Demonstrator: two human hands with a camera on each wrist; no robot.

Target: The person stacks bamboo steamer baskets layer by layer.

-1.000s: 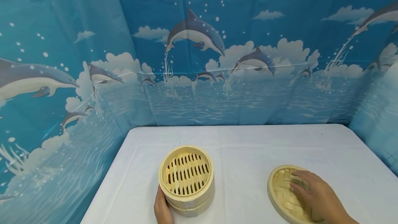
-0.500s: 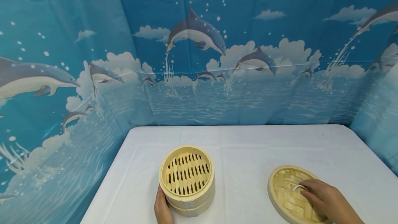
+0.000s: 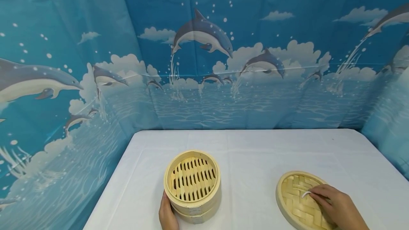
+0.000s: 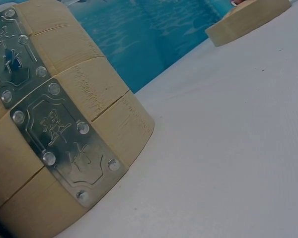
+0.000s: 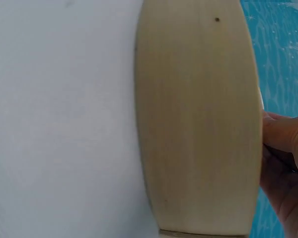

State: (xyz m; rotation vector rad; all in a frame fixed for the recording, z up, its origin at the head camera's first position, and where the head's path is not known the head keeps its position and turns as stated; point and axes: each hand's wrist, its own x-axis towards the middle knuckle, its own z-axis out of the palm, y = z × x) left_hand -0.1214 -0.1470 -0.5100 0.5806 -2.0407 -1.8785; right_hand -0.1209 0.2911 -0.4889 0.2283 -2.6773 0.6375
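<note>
A two-tier bamboo steamer (image 3: 193, 187) stands on the white table, its slatted floor showing from above. My left hand (image 3: 167, 213) rests against its left side; some fingers are hidden by the wall. In the left wrist view, metal plates with raised characters (image 4: 64, 139) are riveted to the steamer's side. To the right lies the round woven steamer lid (image 3: 294, 201), whose rim (image 5: 198, 119) fills the middle of the right wrist view. Thumb and fingers of my right hand (image 3: 337, 205) pinch the small white loop handle (image 3: 306, 193) at the lid's centre.
White cloth (image 3: 249, 162) covers the table, with a stretch of it between steamer and lid. A blue curtain printed with dolphins (image 3: 204, 105) hangs behind the table's far edge and along both sides.
My right hand's fingers have come from being spread over the lid to pinching its white loop handle. Left hand and steamer stay in place.
</note>
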